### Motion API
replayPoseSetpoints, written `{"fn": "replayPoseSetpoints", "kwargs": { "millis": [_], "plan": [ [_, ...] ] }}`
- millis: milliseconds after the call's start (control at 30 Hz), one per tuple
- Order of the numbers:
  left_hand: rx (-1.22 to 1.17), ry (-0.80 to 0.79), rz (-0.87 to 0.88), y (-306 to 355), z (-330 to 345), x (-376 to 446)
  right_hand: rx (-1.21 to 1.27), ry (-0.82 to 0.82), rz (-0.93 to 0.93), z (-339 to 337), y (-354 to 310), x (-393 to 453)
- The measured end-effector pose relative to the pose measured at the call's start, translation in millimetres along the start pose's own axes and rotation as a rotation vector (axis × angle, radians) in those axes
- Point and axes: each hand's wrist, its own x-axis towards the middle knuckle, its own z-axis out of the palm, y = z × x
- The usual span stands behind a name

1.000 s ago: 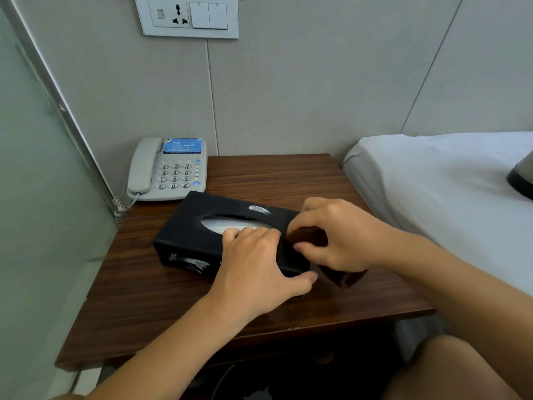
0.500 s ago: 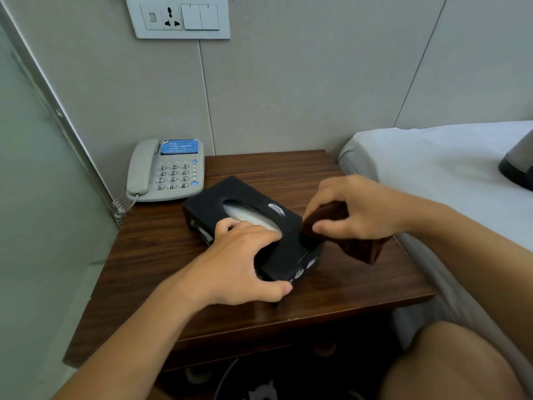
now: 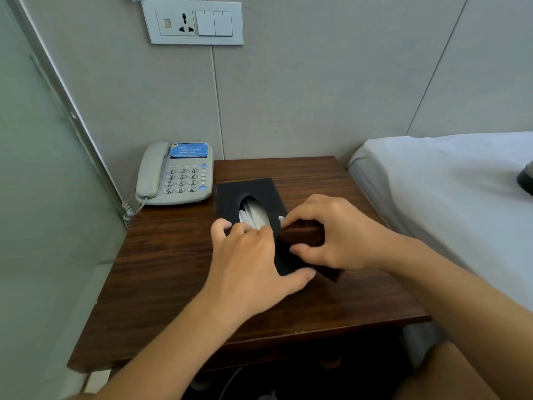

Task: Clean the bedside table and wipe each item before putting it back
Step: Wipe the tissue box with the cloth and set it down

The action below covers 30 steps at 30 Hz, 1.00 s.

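A black tissue box [image 3: 233, 194] lies on the dark wooden bedside table [image 3: 167, 272], its long side pointing away from me, white tissue showing in its oval slot. My left hand [image 3: 251, 264] grips the box's near end from the left, thumb around the front corner. My right hand [image 3: 334, 235] holds a dark brown cloth [image 3: 302, 235] pressed on the box's right near side. A grey corded phone [image 3: 176, 174] sits at the table's back left.
A bed with a white sheet [image 3: 450, 197] borders the table on the right, with a dark object [image 3: 526, 180] at its far edge. A wall socket and switch plate [image 3: 196, 23] hangs above. A glass panel [image 3: 37, 197] runs along the left.
The tissue box has been turned from lying crosswise to pointing away from me. My right hand with the cloth came back down onto the box's right side.
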Motion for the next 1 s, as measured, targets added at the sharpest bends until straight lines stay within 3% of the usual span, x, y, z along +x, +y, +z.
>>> {"fn": "replayPoseSetpoints", "kwargs": {
  "millis": [167, 467, 667, 1000],
  "plan": [
    [-0.135, -0.003, -0.036, -4.7, 0.9, -0.6, -0.067, -0.171, -0.084, -5.1, 7.3, 20.2],
    [-0.225, 0.021, -0.040, -11.7, 0.5, -0.6, -0.132, -0.040, 0.021, -4.7, 31.5, 77.9],
    [-0.233, 0.039, -0.020, -13.4, 4.3, -0.7, -0.043, -0.343, -0.075, -20.9, 6.2, 31.5],
    [-0.230, 0.107, 0.017, -12.7, 8.9, -4.8, -0.127, -0.041, 0.075, 2.8, 30.6, 103.7]
  ]
}}
